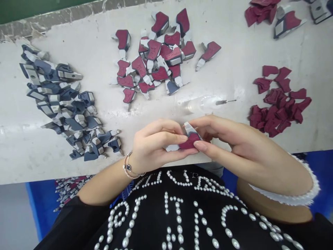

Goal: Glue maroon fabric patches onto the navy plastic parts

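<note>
Between both hands, close to the table's near edge, is a small plastic part with a maroon face and light grey ends (pixel 191 140). My left hand (pixel 158 140) pinches it from the left, thumb and fingers closed on it. From the right, my right hand (pixel 221 139) grips the same part, its thumb pressed on the maroon face. The fingers hide some of its underside. Beyond the hands lies a pile of similar maroon-faced parts (pixel 153 50). Loose maroon pieces (pixel 279 111) lie in a heap to the right.
On the left spreads a heap of dark blue and grey parts (pixel 70 97). A small thin metal tool (pixel 222 102) lies past my hands on the white table (pixel 104 15). More parts sit at the far right corner. Below the near edge is a blue container (pixel 44 205) with parts.
</note>
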Demonstrator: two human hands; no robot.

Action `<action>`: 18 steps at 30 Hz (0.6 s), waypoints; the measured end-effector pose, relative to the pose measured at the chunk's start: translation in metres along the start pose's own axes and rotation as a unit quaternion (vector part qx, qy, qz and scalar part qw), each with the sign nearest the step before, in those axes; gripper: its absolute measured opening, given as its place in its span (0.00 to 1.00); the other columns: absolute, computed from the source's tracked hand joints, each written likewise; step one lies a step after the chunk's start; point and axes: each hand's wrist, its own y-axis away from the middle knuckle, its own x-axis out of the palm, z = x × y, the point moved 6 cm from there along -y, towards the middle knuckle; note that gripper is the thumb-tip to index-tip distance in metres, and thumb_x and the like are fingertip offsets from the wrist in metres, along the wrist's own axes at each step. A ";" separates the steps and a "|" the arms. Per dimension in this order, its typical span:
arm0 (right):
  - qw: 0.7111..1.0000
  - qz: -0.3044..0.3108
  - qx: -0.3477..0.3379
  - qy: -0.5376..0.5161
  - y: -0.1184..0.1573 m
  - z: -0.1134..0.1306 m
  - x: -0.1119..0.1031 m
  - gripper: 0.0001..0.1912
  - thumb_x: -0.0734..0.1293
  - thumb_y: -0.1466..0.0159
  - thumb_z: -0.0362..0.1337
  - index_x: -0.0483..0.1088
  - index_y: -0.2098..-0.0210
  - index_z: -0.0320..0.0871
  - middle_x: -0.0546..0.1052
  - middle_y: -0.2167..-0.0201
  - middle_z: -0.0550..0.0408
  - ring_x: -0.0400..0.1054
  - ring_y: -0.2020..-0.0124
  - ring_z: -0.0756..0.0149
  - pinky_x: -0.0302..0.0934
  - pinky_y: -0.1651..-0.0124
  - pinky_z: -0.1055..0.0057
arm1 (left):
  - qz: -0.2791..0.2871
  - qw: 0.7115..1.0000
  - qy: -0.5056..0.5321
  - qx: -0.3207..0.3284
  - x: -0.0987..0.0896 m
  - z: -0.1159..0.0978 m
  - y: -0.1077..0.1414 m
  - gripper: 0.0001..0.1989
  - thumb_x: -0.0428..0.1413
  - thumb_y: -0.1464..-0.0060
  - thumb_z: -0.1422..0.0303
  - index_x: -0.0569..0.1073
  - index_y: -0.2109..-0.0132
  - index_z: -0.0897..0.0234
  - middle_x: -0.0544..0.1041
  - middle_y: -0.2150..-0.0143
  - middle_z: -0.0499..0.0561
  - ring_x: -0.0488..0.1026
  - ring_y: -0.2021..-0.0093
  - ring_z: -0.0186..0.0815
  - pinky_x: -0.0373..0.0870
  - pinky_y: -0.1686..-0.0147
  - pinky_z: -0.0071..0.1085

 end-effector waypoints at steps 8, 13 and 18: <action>0.999 -0.016 -0.019 0.028 0.001 0.006 0.000 0.14 0.63 0.27 0.40 0.70 0.45 0.45 0.80 0.61 0.54 0.75 0.61 0.63 0.69 0.62 0.69 | -0.014 1.000 0.019 -0.003 -0.002 0.003 -0.002 0.15 0.71 0.52 0.64 0.74 0.62 0.62 0.78 0.66 0.47 0.79 0.69 0.28 0.79 0.72 0.22; 0.996 -0.028 -0.045 0.076 0.007 0.012 0.000 0.11 0.62 0.27 0.37 0.69 0.47 0.45 0.79 0.59 0.53 0.76 0.59 0.63 0.69 0.62 0.70 | -0.003 0.998 0.052 -0.024 0.000 0.005 -0.001 0.14 0.71 0.51 0.66 0.75 0.62 0.61 0.78 0.65 0.46 0.79 0.68 0.29 0.79 0.72 0.24; 0.980 -0.074 -0.078 0.166 0.011 0.023 0.002 0.11 0.60 0.27 0.33 0.67 0.47 0.42 0.79 0.58 0.52 0.74 0.63 0.66 0.66 0.63 0.70 | -0.024 0.996 0.065 -0.059 -0.002 0.008 0.002 0.15 0.72 0.54 0.67 0.76 0.63 0.61 0.77 0.66 0.46 0.78 0.68 0.29 0.80 0.70 0.25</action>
